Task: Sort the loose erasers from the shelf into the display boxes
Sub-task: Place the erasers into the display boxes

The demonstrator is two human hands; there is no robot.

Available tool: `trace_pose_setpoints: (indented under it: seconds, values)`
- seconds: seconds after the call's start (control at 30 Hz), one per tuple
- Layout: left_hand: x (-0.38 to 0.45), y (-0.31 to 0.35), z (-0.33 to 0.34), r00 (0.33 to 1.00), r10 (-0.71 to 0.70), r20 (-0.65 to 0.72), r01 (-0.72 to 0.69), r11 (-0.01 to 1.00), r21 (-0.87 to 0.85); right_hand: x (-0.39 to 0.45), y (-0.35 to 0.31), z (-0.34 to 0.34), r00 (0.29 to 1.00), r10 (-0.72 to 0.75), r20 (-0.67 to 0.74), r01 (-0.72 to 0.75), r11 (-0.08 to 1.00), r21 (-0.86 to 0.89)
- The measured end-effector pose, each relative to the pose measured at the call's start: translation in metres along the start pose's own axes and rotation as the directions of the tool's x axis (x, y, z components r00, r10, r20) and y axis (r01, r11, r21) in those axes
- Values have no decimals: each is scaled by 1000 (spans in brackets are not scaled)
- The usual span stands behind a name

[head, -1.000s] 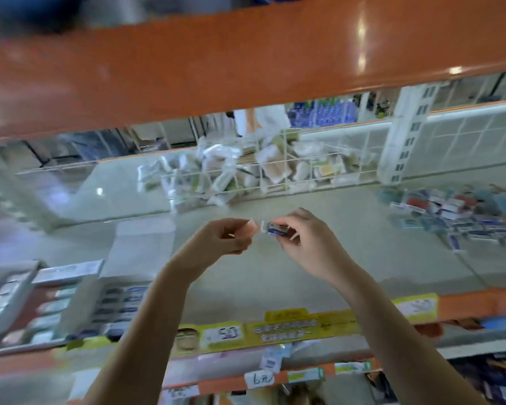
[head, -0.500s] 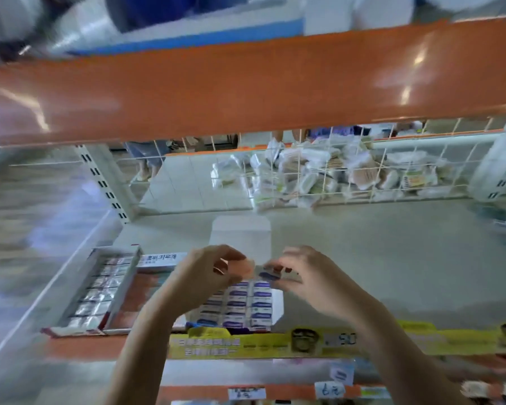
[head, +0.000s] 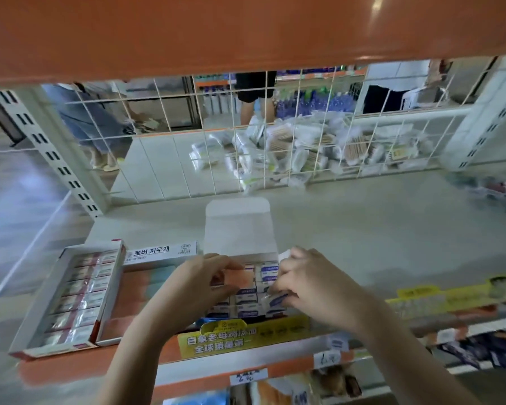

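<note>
Bare shelf surface open right of and behind the display box, upright box flap behind, orange beam overhead, wire grid closing the back

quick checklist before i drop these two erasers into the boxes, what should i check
1. Left hand grips the orange eraser: ok, pinched at the fingertips.
2. Right hand grips the blue-and-white eraser: ok, though fingers partly cover it.
3. Open box of blue-labelled erasers sits under both hands, its flap folded back: ok.
4. Free slot in that box for the blue-and-white eraser: cannot tell, the hands hide most rows.
5. Orange eraser matches that box: not ok, only blue labels show there.
6. Red-trimmed box to the left has room: cannot tell, its visible column looks full.
</note>
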State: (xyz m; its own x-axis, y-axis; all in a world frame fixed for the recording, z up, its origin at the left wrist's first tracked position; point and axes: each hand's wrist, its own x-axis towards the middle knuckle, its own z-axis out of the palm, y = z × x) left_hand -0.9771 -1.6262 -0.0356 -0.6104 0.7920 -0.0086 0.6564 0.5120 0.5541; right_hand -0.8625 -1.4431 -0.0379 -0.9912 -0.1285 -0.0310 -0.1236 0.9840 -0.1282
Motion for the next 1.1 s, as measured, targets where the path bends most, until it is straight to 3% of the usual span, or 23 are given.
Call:
trace_pose_setpoints:
  seconds: [0.3, 0.57, 0.73, 0.87, 1.0, 1.1]
  values:
    - [-7, -2, 5, 1000, -9, -25, 8, 1000, -22, -3, -1, -3, 991, 7, 135, -23, 994, 111]
    - [-12, -2, 12, 998, -22, -55, 17, 997, -76, -3, -4, 0, 999, 24, 44, -28, 993, 111]
    - [-12, -7, 16, 998, -34, -47, 31, 998, -59, 1, -5, 9, 995, 98, 35, -103, 974, 200]
    - [-12, -7, 17, 999, -28, -47, 26, 999, -38, 4, -7, 9, 995, 97, 40, -102, 980, 170]
    - [-16, -5, 9, 994, 15, -106, -21, 999, -50, 11, -12, 1, 995, 64, 74, -71, 993, 99]
    - [-24, -11, -7, 974, 16, -227, -25, 999, -34, 20, -15, -11, 996, 88, 34, -92, 984, 151]
